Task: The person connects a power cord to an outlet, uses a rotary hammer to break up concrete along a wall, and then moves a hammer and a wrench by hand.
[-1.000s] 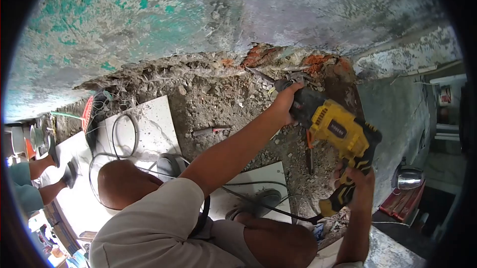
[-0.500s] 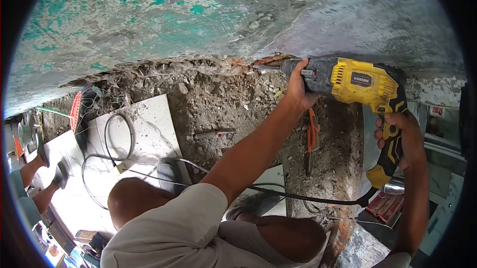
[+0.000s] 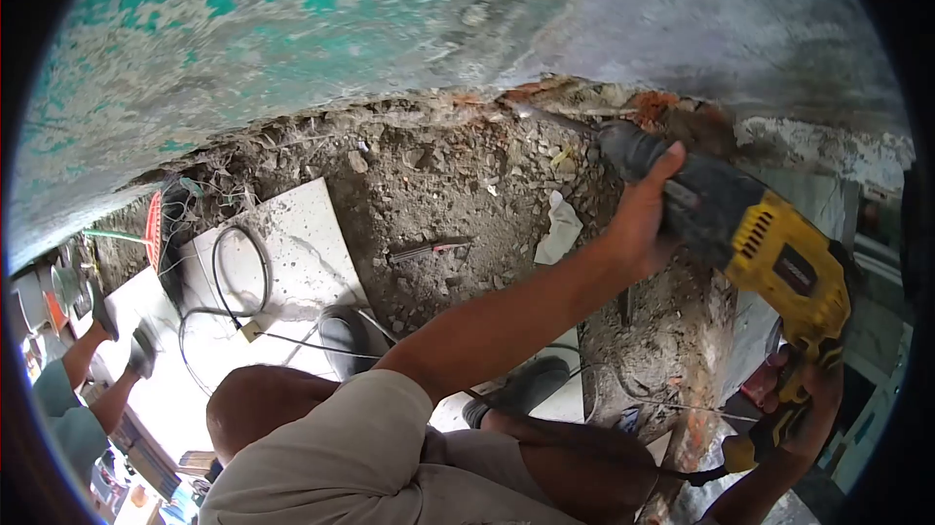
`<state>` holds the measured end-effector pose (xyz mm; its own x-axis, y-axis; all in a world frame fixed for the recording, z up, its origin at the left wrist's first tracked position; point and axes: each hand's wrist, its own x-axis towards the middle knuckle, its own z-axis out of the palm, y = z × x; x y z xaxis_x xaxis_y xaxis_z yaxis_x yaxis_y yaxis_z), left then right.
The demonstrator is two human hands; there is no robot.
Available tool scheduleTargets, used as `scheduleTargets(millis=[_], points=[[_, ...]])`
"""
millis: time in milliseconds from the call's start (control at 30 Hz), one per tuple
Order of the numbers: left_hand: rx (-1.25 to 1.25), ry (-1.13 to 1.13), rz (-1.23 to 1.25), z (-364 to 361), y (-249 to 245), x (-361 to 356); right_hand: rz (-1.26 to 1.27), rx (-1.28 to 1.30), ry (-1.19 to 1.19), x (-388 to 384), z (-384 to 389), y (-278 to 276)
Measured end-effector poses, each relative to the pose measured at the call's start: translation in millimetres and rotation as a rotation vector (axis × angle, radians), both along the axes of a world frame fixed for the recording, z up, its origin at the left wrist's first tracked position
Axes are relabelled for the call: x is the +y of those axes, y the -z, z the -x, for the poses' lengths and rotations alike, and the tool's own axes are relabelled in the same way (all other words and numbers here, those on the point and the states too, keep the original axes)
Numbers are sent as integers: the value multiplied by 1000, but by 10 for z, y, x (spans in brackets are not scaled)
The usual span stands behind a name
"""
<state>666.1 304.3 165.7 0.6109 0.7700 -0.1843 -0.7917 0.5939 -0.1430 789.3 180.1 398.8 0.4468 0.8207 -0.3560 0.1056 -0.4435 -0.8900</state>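
Left grip (image 3: 651, 221) wrapped round its dark front housing (image 3: 719, 196), right grip (image 3: 816, 396) clasped on its rear handle (image 3: 776, 425), a person (image 3: 326, 437) holds a yellow-and-black, hard-cased power drill (image 3: 769, 262) above the rubble-strewn floor (image 3: 429, 189). From where I stand it looks heavy and rigid, best held at those two places. Its slender metal bit (image 3: 557, 119) points at broken red brick (image 3: 528, 93) beneath a green-flecked grey wall (image 3: 390, 33); contact is unclear.

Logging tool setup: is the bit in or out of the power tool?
In: the metal bit projects from the black nose of the yellow power tool.
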Motion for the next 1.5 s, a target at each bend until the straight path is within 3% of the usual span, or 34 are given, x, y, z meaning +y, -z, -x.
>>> scheduleTargets(millis=[200,300,467,633,767,900,967,1167,1500], points=[[65,158,37,-290,184,-198,-18,25,174,-457,-351,504],[186,229,141,-341,547,-410,13,162,150,-614,-535,864],[259,232,170,-428,708,-425,-8,189,140,-636,-723,1232],[387,169,112,-598,673,-227,-35,233,95,-451,-993,1248],[389,137,158,-661,734,-20,36,263,22,-83,-1161,1453],[372,80,117,-826,921,214,87,221,49,298,-1440,1445],[338,51,85,-910,909,343,94,338,-19,485,-1602,1446],[351,-1,139,-942,870,519,157,368,-139,892,-1722,1344],[448,62,219,-978,849,755,274,290,-92,1258,-1805,1294]])
